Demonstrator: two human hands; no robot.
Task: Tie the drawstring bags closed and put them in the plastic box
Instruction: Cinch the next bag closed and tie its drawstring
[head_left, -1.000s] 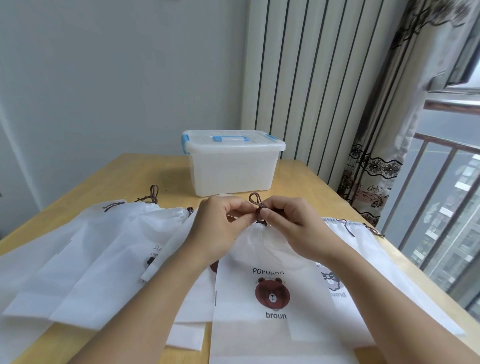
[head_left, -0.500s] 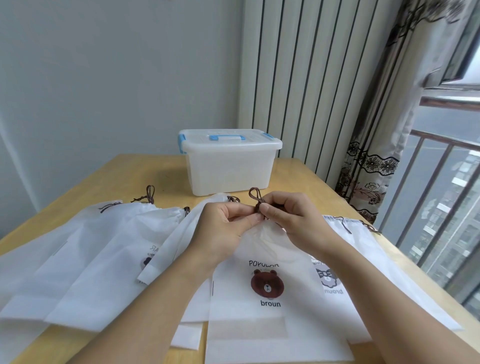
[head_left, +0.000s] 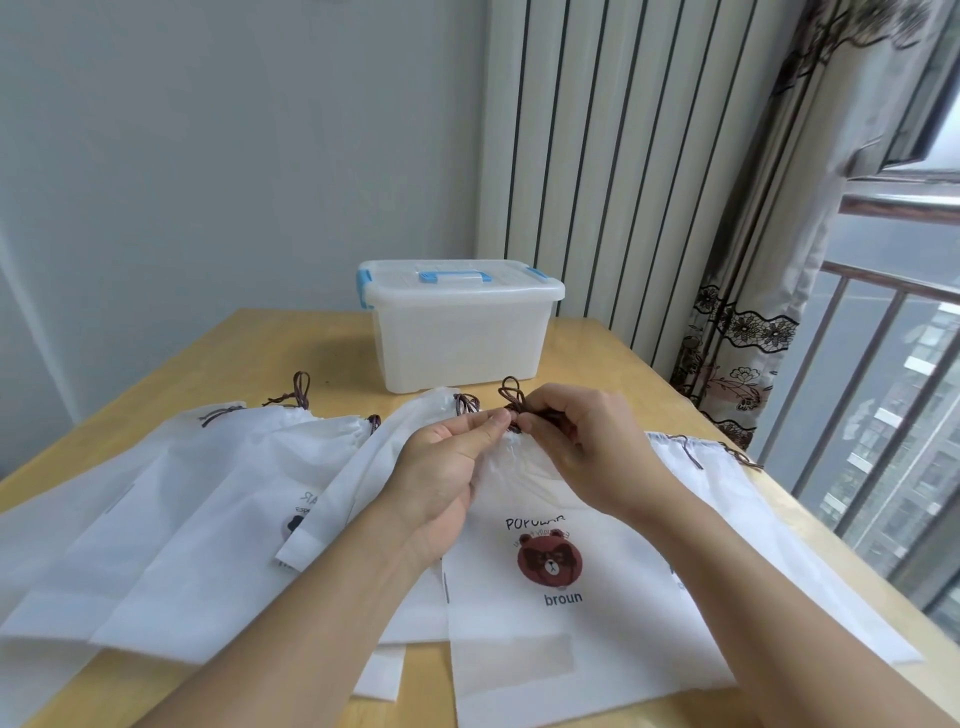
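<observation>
White bear-print bag (head_left: 561, 597), neck gathered, brown drawstring (head_left: 511, 397) looped.

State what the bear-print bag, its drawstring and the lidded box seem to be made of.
Bear-print bag: probably thin frosted plastic or non-woven; matt, translucent, creased.
Drawstring: braided brown cord, by its twisted texture.
Box: cloudy, semi-clear moulded plastic; blue clips.

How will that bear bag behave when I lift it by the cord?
The bear bag will probably hang limp: it lies flat and thin on the table. It looks empty, so likely very light. Its gathered neck under the brown cord, pinched by both hands, may bunch further.
</observation>
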